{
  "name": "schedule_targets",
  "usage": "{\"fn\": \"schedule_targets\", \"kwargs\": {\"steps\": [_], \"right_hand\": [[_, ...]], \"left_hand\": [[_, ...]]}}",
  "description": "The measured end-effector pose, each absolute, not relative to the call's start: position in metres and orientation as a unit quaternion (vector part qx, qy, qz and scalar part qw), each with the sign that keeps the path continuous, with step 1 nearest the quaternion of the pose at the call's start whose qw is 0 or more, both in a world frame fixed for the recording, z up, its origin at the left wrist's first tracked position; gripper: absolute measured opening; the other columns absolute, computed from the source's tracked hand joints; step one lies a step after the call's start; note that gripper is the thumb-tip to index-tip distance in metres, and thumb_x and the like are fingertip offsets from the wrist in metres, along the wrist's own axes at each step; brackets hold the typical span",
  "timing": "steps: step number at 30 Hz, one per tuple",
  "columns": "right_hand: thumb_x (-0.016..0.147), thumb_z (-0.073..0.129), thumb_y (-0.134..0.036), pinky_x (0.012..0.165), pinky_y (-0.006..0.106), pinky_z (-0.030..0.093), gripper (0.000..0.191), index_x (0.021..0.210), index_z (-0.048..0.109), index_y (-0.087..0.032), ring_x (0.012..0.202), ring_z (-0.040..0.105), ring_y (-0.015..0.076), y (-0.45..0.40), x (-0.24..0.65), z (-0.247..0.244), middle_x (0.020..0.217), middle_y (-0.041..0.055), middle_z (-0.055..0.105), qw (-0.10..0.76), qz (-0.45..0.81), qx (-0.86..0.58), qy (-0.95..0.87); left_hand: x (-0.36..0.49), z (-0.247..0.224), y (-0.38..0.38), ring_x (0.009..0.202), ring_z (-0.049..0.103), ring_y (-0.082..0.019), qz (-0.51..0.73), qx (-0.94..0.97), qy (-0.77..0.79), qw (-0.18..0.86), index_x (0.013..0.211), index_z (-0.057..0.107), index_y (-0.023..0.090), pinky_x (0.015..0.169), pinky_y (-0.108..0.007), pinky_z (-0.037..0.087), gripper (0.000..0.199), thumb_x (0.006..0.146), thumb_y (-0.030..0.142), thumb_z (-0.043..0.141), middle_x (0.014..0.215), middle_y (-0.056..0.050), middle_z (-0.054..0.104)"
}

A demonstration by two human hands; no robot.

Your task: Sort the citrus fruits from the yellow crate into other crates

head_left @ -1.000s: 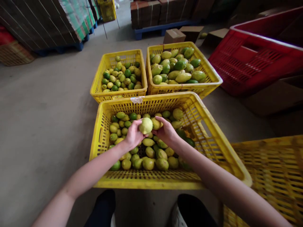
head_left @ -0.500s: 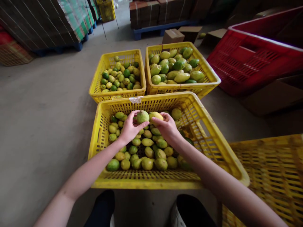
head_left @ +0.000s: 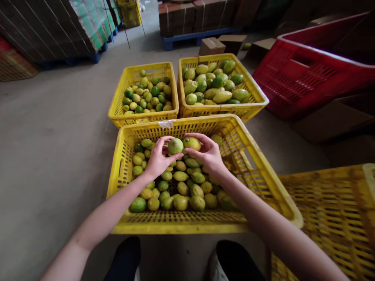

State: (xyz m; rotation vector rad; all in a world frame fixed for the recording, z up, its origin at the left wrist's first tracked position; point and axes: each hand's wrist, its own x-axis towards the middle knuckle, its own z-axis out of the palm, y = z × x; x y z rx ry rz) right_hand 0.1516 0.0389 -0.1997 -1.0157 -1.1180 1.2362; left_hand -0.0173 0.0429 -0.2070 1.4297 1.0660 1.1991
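My left hand (head_left: 160,157) is closed round a green lemon (head_left: 175,146), thumb below it and fingers behind. Right beside it, my right hand (head_left: 208,153) grips a yellower lemon (head_left: 192,144) between thumb and fingers, its stem end facing me. Both fruits are held side by side above a large yellow crate (head_left: 272,182). Inside that crate lie several loose green and yellow lemons (head_left: 181,176), some hidden under my hands and forearms.
Behind stand a yellow crate of small lemons (head_left: 113,110) and another of larger, longer ones (head_left: 259,102). A red crate (head_left: 288,74) and cardboard boxes (head_left: 211,46) are at the right and back. Another yellow crate (head_left: 331,218) stands at my right. Stacked pallets line the back.
The lemon in my right hand has turned so its stem end shows, and my right fingers now reach over its top. My left hand keeps the same hold. The view has shifted slightly.
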Motion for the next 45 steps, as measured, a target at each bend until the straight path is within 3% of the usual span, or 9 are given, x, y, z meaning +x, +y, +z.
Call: {"fn": "schedule_targets", "kwargs": {"steps": [3, 8, 20, 24, 27, 30, 34, 40, 45], "right_hand": [[0.060, 0.079, -0.023, 0.086, 0.032, 0.047, 0.037, 0.094, 0.066, -0.026, 0.093, 0.058, 0.0182, 0.037, 0.150, -0.198, 0.106, 0.0005, 0.064, 0.580, 0.511, -0.418, -0.477], [0.057, 0.080, -0.023, 0.093, 0.034, 0.043, 0.036, 0.088, 0.061, -0.025, 0.100, 0.056, 0.0198, 0.035, 0.149, -0.198, 0.104, 0.0015, 0.063, 0.588, 0.488, -0.418, -0.492], [0.055, 0.080, -0.025, 0.090, 0.034, 0.045, 0.038, 0.088, 0.061, -0.025, 0.099, 0.055, 0.0216, 0.035, 0.150, -0.194, 0.102, 0.0021, 0.062, 0.576, 0.487, -0.440, -0.487], [0.062, 0.076, -0.031, 0.068, 0.026, 0.050, 0.034, 0.091, 0.060, -0.025, 0.078, 0.058, 0.0154, 0.035, 0.148, -0.194, 0.089, -0.0011, 0.062, 0.563, 0.507, -0.466, -0.457], [0.071, 0.067, -0.043, 0.042, 0.023, 0.042, 0.029, 0.091, 0.056, -0.026, 0.050, 0.052, 0.0113, 0.034, 0.146, -0.196, 0.068, -0.0038, 0.058, 0.513, 0.568, -0.490, -0.417], [0.076, 0.059, -0.051, 0.031, 0.024, 0.034, 0.029, 0.087, 0.054, -0.025, 0.036, 0.049, 0.0130, 0.034, 0.143, -0.197, 0.053, -0.0050, 0.052, 0.459, 0.623, -0.501, -0.388], [0.075, 0.057, -0.055, 0.027, 0.025, 0.032, 0.032, 0.082, 0.052, -0.024, 0.033, 0.050, 0.0151, 0.036, 0.142, -0.200, 0.049, -0.0044, 0.051, 0.435, 0.668, -0.489, -0.354], [0.070, 0.066, -0.037, 0.034, 0.021, 0.039, 0.020, 0.074, 0.053, -0.023, 0.048, 0.051, 0.0108, 0.041, 0.145, -0.204, 0.064, -0.0020, 0.057, 0.471, 0.677, -0.512, -0.238], [0.064, 0.072, -0.030, 0.041, 0.018, 0.041, 0.025, 0.067, 0.050, -0.021, 0.057, 0.049, 0.0092, 0.041, 0.149, -0.200, 0.069, -0.0032, 0.055, 0.491, 0.693, -0.476, -0.227]], "left_hand": [[-0.016, -0.207, 0.043, 0.096, 0.057, -0.018, 0.498, 0.552, 0.441, 0.503, 0.101, 0.062, 0.022, 0.078, -0.023, 0.046, 0.053, 0.053, 0.019, 0.083, 0.105, -0.005, 0.060], [-0.016, -0.209, 0.044, 0.097, 0.057, -0.018, 0.487, 0.555, 0.437, 0.513, 0.100, 0.062, 0.022, 0.078, -0.024, 0.046, 0.051, 0.054, 0.019, 0.082, 0.104, -0.005, 0.061], [-0.015, -0.205, 0.044, 0.091, 0.059, -0.015, 0.494, 0.501, 0.433, 0.564, 0.096, 0.064, 0.020, 0.078, -0.022, 0.047, 0.053, 0.048, 0.014, 0.084, 0.102, -0.003, 0.062], [-0.015, -0.204, 0.043, 0.070, 0.061, -0.012, 0.458, 0.482, 0.450, 0.596, 0.094, 0.060, 0.020, 0.059, -0.020, 0.047, 0.041, 0.060, 0.033, 0.080, 0.089, -0.001, 0.064], [-0.014, -0.206, 0.043, 0.048, 0.056, -0.012, 0.382, 0.433, 0.455, 0.678, 0.085, 0.057, 0.020, 0.042, -0.021, 0.040, 0.038, 0.073, 0.055, 0.062, 0.064, 0.001, 0.061], [-0.015, -0.210, 0.045, 0.036, 0.050, -0.011, 0.337, 0.388, 0.452, 0.729, 0.076, 0.055, 0.019, 0.036, -0.022, 0.035, 0.044, 0.074, 0.063, 0.055, 0.050, 0.001, 0.055], [-0.016, -0.215, 0.047, 0.039, 0.052, -0.012, 0.338, 0.350, 0.457, 0.745, 0.078, 0.056, 0.018, 0.038, -0.022, 0.037, 0.041, 0.074, 0.059, 0.058, 0.052, 0.000, 0.058], [-0.015, -0.210, 0.049, 0.059, 0.063, -0.017, 0.387, 0.287, 0.456, 0.749, 0.091, 0.056, 0.020, 0.056, -0.028, 0.049, 0.018, 0.077, 0.032, 0.054, 0.073, -0.002, 0.066], [-0.019, -0.202, 0.052, 0.066, 0.064, -0.019, 0.400, 0.191, 0.381, 0.811, 0.094, 0.059, 0.016, 0.058, -0.030, 0.050, 0.029, 0.077, 0.034, 0.043, 0.074, -0.006, 0.065]]}}
